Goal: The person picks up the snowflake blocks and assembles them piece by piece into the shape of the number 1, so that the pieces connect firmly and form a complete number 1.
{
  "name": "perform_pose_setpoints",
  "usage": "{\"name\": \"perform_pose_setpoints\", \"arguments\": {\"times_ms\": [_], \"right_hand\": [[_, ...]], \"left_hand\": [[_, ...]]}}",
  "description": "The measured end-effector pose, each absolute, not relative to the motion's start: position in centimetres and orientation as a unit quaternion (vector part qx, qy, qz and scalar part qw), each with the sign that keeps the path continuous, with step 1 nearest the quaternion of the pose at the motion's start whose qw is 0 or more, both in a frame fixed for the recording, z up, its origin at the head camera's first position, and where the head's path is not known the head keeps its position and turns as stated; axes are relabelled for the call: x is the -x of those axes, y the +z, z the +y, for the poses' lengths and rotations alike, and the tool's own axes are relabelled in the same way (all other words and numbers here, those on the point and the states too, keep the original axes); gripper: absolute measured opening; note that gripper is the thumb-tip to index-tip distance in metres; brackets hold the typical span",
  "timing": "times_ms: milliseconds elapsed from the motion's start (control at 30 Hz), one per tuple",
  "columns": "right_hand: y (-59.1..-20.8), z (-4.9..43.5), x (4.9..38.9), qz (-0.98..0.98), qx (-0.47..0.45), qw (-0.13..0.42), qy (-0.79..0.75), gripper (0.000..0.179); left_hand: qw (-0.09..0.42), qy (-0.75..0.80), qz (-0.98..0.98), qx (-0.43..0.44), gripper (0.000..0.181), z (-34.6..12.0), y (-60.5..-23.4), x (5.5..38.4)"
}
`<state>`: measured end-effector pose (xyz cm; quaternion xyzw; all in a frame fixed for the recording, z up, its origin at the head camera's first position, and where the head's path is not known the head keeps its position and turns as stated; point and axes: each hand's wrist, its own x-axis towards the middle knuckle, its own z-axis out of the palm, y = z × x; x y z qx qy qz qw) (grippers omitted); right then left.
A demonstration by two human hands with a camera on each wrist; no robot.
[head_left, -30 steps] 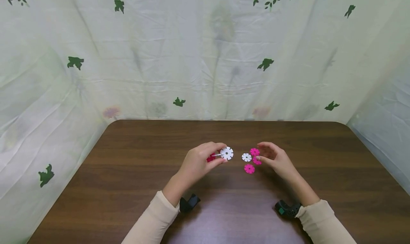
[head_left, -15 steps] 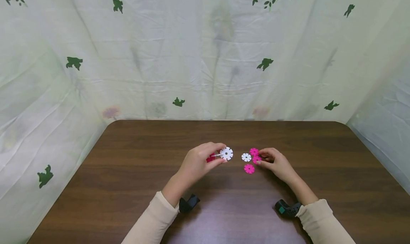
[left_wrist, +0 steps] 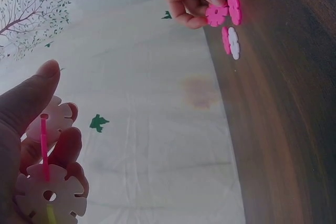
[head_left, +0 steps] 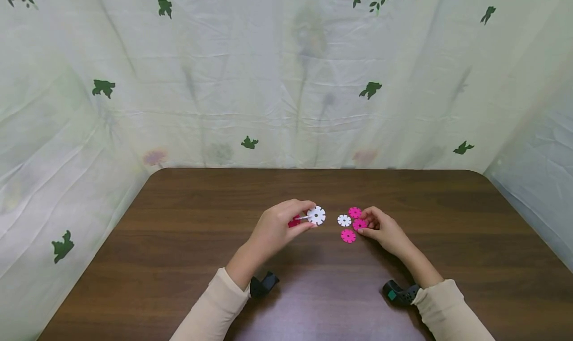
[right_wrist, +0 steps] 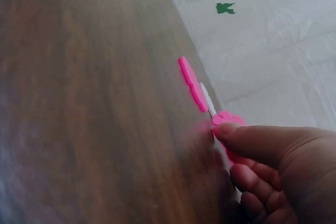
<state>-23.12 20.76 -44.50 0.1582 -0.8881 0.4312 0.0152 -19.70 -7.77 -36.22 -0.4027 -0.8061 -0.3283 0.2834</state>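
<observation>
My left hand [head_left: 282, 224] holds a joined piece of notched snowflake discs above the table. A white disc [head_left: 317, 215] faces up at its fingertips. In the left wrist view, two white discs, one nearer [left_wrist: 31, 187] and one farther [left_wrist: 55, 116], are linked by a pink disc seen edge-on [left_wrist: 44, 148]. Part of the piece is hidden by the hand. To the right, my right hand [head_left: 387, 232] pinches a pink snowflake disc [head_left: 359, 225] between thumb and fingers, tilted up in the left wrist view. Beside it lie a white disc [head_left: 344, 220] and two pink discs, upper [head_left: 354, 212] and lower [head_left: 348, 236].
The brown wooden table [head_left: 201, 201] extends around both hands. Behind it hangs a pale cloth [head_left: 286, 82] with green leaf and bird prints. Each wrist wears a black camera band, left [head_left: 264, 284] and right [head_left: 400, 292].
My right hand has closed its fingers on the pink disc, which has tilted and shifted slightly towards the hand. The left hand and its joined piece have stayed almost still.
</observation>
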Motion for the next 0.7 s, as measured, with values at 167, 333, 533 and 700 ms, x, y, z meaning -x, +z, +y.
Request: {"name": "perform_pose_setpoints", "arguments": {"times_ms": [167, 333, 533, 700], "right_hand": [[-44.1, 20.6, 23.1, -0.872, -0.182, 0.025, 0.454, 0.021], [-43.4, 20.5, 23.1, -0.852, -0.186, 0.022, 0.490, 0.019], [-42.1, 20.1, 22.8, -0.842, -0.188, 0.025, 0.505, 0.018], [-40.6, 19.6, 22.2, -0.833, -0.188, 0.034, 0.519, 0.017]], "left_hand": [[0.282, -0.330, -0.806, 0.402, 0.037, -7.8, -36.2, 19.7], [0.278, -0.333, -0.807, 0.401, 0.038, -7.8, -36.2, 19.6], [0.278, -0.332, -0.807, 0.402, 0.038, -7.9, -36.2, 19.6], [0.273, -0.331, -0.809, 0.402, 0.037, -7.8, -36.2, 19.6]]}}
